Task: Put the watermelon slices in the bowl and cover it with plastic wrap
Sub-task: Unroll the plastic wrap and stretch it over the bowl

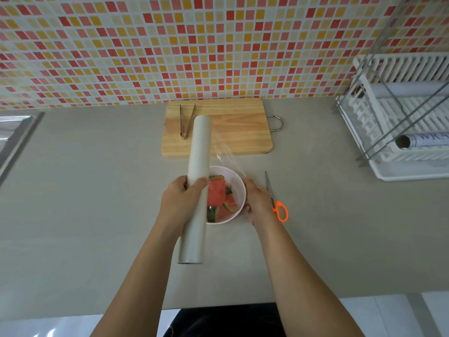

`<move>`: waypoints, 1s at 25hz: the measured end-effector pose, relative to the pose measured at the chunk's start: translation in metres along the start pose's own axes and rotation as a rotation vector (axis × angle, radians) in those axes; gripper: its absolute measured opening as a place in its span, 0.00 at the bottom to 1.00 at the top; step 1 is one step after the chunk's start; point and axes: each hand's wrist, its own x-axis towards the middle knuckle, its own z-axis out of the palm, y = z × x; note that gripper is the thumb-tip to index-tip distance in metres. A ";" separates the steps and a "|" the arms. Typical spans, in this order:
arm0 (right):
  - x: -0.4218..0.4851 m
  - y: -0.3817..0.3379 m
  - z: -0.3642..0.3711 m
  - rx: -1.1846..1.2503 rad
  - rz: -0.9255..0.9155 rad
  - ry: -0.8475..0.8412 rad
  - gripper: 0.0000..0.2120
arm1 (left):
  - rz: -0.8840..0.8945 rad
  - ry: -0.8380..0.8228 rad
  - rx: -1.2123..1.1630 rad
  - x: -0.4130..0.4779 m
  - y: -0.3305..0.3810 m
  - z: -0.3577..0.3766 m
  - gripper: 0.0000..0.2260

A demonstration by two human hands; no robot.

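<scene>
White bowl (239, 188) on the grey counter (97, 190), just in front of the wooden cutting board (233, 132); watermelon slices (220, 195) inside, red flesh and green rind showing. Left hand (181, 200) wrapped around the plastic wrap roll (197, 166), gripping it near the middle, with the roll held lengthwise over the bowl's left edge and its far end above the board. Clear film (227, 156) drawn off the roll to the right, stretched across the bowl. Right hand (257, 203) at the bowl's right rim, fingers closed, seemingly pinching the film's edge against the rim, though the film is too clear to be sure. Metal tongs (185, 122) lying on the board's left part. Orange-handled scissors (278, 205) on the counter just right of the right hand. White dish rack (401, 132) at far right, with another roll (422, 141) in it.
</scene>
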 end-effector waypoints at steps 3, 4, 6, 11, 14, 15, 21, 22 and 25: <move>0.001 0.002 0.000 -0.001 0.007 -0.001 0.19 | -0.059 -0.045 -0.076 -0.004 -0.002 -0.004 0.19; 0.001 0.003 0.001 0.002 0.005 -0.003 0.19 | -0.057 -0.055 -0.066 -0.004 -0.002 -0.006 0.23; 0.002 0.004 0.001 0.017 -0.005 -0.005 0.19 | -0.046 -0.047 -0.021 -0.002 -0.002 -0.010 0.27; 0.004 0.005 0.001 -0.001 -0.017 0.014 0.20 | -0.044 -0.042 -0.017 0.004 -0.007 -0.026 0.14; 0.003 0.004 0.000 -0.026 -0.019 0.016 0.20 | -0.043 -0.050 -0.051 0.004 -0.013 -0.033 0.15; 0.002 0.005 0.000 -0.019 -0.024 0.012 0.19 | -0.039 -0.036 -0.058 0.004 -0.014 -0.034 0.16; -0.001 0.006 0.000 -0.040 -0.077 0.043 0.19 | 0.011 0.072 0.139 0.011 -0.025 -0.038 0.22; -0.001 0.006 0.000 -0.038 -0.078 0.045 0.20 | 0.027 0.092 0.154 0.014 -0.027 -0.040 0.20; 0.000 0.007 0.000 -0.041 -0.064 0.054 0.22 | 0.009 0.071 0.118 0.022 -0.037 -0.041 0.16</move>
